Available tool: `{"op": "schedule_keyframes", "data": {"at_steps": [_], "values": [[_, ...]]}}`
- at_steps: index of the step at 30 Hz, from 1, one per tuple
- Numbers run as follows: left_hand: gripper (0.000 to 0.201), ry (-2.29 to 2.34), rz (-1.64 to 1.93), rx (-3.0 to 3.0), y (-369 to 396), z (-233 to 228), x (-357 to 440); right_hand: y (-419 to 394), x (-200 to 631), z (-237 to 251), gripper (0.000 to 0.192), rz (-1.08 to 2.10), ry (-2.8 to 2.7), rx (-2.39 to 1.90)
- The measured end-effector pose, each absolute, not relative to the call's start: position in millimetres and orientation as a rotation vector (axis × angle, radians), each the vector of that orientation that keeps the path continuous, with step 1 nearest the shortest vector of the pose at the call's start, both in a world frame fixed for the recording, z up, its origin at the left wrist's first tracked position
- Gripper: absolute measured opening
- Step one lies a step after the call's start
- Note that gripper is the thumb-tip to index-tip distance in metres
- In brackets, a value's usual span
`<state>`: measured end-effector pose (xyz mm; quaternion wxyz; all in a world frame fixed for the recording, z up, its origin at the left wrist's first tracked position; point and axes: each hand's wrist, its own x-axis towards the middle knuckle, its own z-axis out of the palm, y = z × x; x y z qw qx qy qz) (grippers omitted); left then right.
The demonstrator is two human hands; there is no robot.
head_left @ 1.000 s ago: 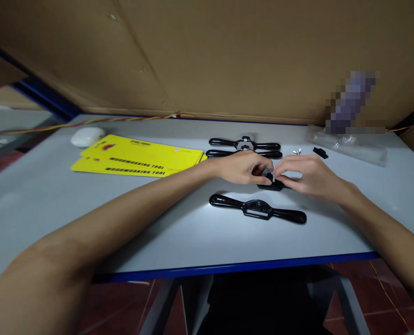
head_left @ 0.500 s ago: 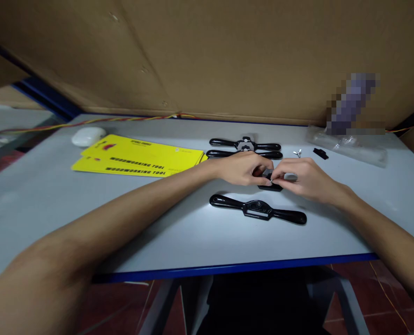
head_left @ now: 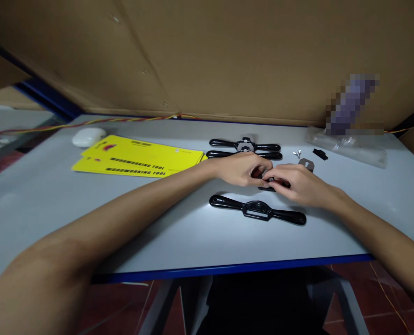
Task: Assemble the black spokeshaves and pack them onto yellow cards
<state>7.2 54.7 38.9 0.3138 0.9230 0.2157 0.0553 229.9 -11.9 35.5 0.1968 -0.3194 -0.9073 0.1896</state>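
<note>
My left hand (head_left: pixel 241 168) and my right hand (head_left: pixel 297 185) meet at the middle of the grey table (head_left: pixel 179 232), both closed on a small black metal part (head_left: pixel 267 188) with a silver screw on top; most of it is hidden by my fingers. Just in front of my hands lies a black spokeshave body (head_left: pixel 257 210) with two handles. Behind my left hand lie two more black spokeshaves (head_left: pixel 245 148) side by side. A flat grey blade (head_left: pixel 306 164) shows behind my right hand.
Yellow cards (head_left: pixel 137 156) printed "woodworking tool" lie at the left, with a white case (head_left: pixel 88 136) behind them. A silver wing screw (head_left: pixel 296 152), a small black piece (head_left: pixel 320 154) and a clear plastic bag (head_left: pixel 346 144) sit at the back right. A cardboard wall stands behind.
My right hand has slid left and lower over the small part, uncovering the grey blade behind it. My left hand has stayed in place.
</note>
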Motion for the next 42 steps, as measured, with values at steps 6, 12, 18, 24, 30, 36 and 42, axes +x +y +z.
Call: {"op": "schedule_keyframes", "data": {"at_steps": [6, 12, 18, 24, 30, 36, 42], "values": [[0.025, 0.595, 0.129, 2.423, 55.8, 38.7, 6.5, -9.3, 238.9, 42.9, 0.025, 0.523, -2.544, -0.930], [0.025, 0.596, 0.124, 2.421, 57.8, 36.3, 7.0, -7.1, 237.6, 38.3, 0.016, 0.478, -2.493, -0.958], [0.024, 0.592, 0.143, 2.415, 58.1, 34.8, 6.7, -8.4, 236.3, 37.1, 0.020, 0.269, -2.558, -1.015], [0.022, 0.589, 0.121, 2.410, 57.0, 36.8, 5.9, -9.5, 235.8, 39.5, 0.028, 0.101, -2.704, -0.949], [0.023, 0.592, 0.124, 2.402, 58.0, 35.3, 5.6, -9.6, 235.7, 36.9, 0.029, 0.064, -2.736, -0.958], [0.027, 0.586, 0.125, 2.391, 60.2, 33.4, 5.6, -10.7, 232.1, 34.5, 0.028, 0.099, -2.772, -0.937], [0.027, 0.581, 0.132, 2.367, 60.5, 33.6, 5.8, -12.8, 232.8, 37.1, 0.021, 0.184, -2.797, -0.970]]}}
